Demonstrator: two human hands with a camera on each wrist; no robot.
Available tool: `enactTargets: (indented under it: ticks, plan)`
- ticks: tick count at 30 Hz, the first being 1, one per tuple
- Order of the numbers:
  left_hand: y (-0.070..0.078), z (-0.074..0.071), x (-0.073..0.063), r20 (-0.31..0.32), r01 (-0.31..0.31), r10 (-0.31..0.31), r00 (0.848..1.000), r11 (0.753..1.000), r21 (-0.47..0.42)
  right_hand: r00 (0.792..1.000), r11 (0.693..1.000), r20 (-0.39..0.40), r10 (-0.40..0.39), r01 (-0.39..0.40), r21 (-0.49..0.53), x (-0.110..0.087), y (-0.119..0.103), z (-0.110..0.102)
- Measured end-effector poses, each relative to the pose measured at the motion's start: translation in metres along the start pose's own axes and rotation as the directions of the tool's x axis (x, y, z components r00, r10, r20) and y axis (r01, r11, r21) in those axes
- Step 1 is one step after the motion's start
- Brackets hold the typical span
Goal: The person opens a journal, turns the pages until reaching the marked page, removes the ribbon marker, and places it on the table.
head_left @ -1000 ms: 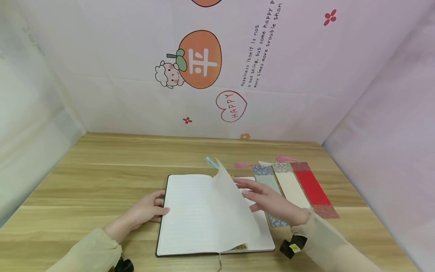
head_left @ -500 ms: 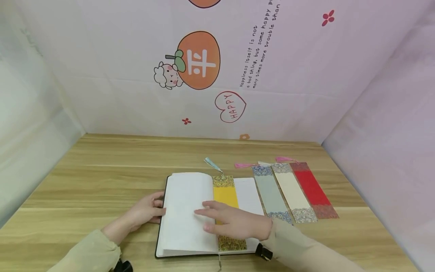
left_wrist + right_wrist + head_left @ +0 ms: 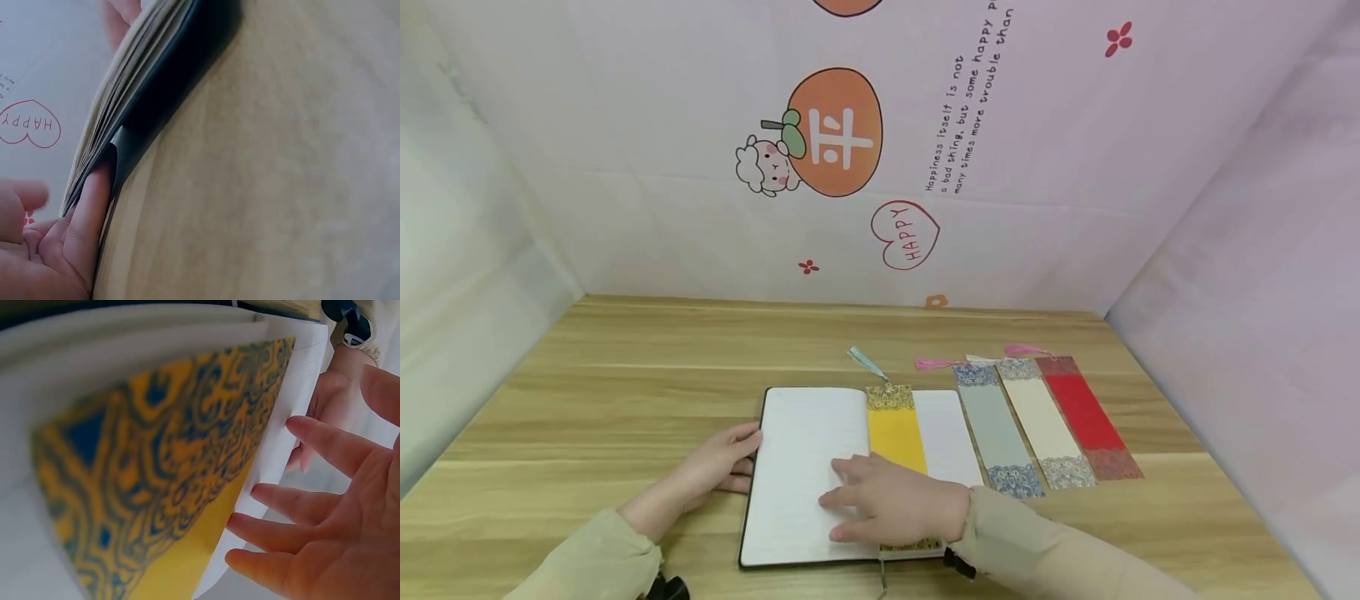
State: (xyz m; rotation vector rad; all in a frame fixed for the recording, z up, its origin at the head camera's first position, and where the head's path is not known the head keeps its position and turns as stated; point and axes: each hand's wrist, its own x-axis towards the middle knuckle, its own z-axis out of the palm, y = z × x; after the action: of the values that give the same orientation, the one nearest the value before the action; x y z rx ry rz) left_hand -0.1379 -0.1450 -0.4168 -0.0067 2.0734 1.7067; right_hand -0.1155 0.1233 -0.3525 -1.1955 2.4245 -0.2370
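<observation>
An open lined notebook [image 3: 808, 467] with a black cover lies on the table in the head view. Along its fold, on the right-hand page, is a yellow bookmark [image 3: 898, 437] with patterned ends and a pale blue tassel. My right hand [image 3: 898, 500] rests spread on the left-hand page near the fold, partly hiding the bookmark. At the notebook's left edge is my left hand [image 3: 718, 467]. In the left wrist view, one finger [image 3: 87, 219] reaches in at the dark cover's edge, while the thumb [image 3: 28, 194] stands apart from the pages.
Right of the notebook lie three tasselled bookmarks side by side: a grey-green one [image 3: 1000, 429], a cream one [image 3: 1047, 421] and a red one [image 3: 1086, 408]. A ribbon marker [image 3: 882, 579] hangs from the notebook's near edge. Printed cloth [image 3: 700, 233] stands behind the wooden table [image 3: 625, 375].
My right hand has turned a page leftward over the fold and lain down on it, uncovering the yellow bookmark. My left thumb has come off the page edge.
</observation>
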Motion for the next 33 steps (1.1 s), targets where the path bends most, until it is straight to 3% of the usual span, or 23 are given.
enactTargets:
  ticks: [5,8,13,16,18,20,25,28,33]
  plan:
    - [0.004,0.001,-0.003,0.024,-0.039,0.038,0.999,0.996,0.075,1.000,0.997,0.000,-0.006,0.006,-0.073,0.003,-0.003,-0.001]
    - [0.005,0.001,-0.005,0.042,-0.052,0.048,0.998,0.995,0.084,1.000,0.999,-0.014,-0.014,0.013,-0.052,0.003,0.000,-0.005]
    - [0.006,0.001,-0.006,0.039,-0.040,0.037,0.999,0.996,0.082,0.990,0.982,-0.125,0.068,-0.044,0.184,-0.001,0.015,-0.016]
    - [0.006,0.001,-0.005,0.036,-0.041,0.038,0.999,0.996,0.074,0.953,0.934,-0.238,0.185,-0.096,0.343,-0.006,0.030,-0.021]
    - [0.006,0.001,-0.005,0.040,-0.044,0.041,0.998,0.997,0.070,0.917,0.886,-0.280,0.283,-0.139,0.442,-0.010,0.041,-0.024]
    - [0.006,0.000,-0.005,0.042,-0.047,0.044,0.998,0.997,0.063,0.874,0.817,-0.274,0.401,-0.206,0.539,-0.013,0.052,-0.025]
    - [0.005,0.000,-0.005,0.055,-0.062,0.059,0.997,0.996,0.058,0.791,0.597,-0.140,0.596,-0.320,0.736,-0.021,0.077,-0.026]
    - [0.006,0.001,-0.005,0.048,-0.053,0.050,0.998,0.997,0.055,0.786,0.498,-0.081,0.613,-0.305,0.811,-0.025,0.087,-0.026]
    - [0.006,0.001,-0.003,0.049,-0.047,0.045,0.998,0.998,0.051,0.815,0.388,-0.025,0.579,-0.248,0.888,-0.028,0.102,-0.025]
